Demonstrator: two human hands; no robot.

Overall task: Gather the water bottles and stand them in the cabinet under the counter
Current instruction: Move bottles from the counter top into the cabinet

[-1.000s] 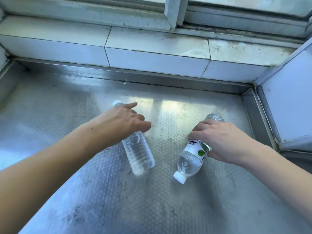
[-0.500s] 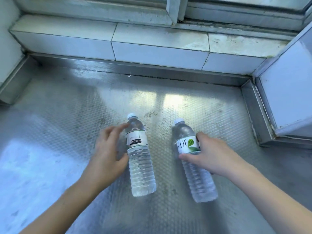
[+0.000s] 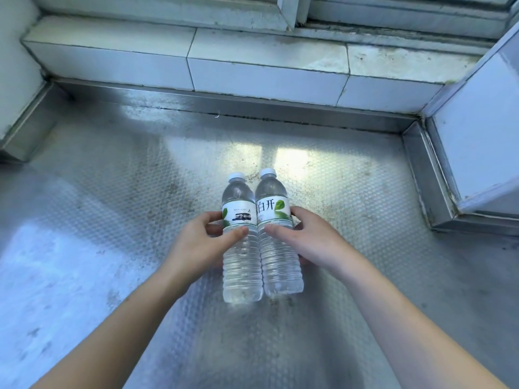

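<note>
Two clear water bottles with white caps and white-green labels stand upright side by side, touching, in the middle of the steel counter (image 3: 112, 220). My left hand (image 3: 202, 242) grips the left bottle (image 3: 241, 265) around its label and waist. My right hand (image 3: 306, 240) wraps around the right bottle (image 3: 278, 265) the same way. The cabinet under the counter is out of view.
A tiled window ledge (image 3: 252, 68) runs along the back of the counter behind a raised steel lip (image 3: 224, 105). A white tiled wall block (image 3: 483, 136) juts in at the right, another corner (image 3: 16, 80) at the left.
Both bottles went from lying on the counter to upright, and my hands have brought them together until they touch. The view has drawn back a little.
</note>
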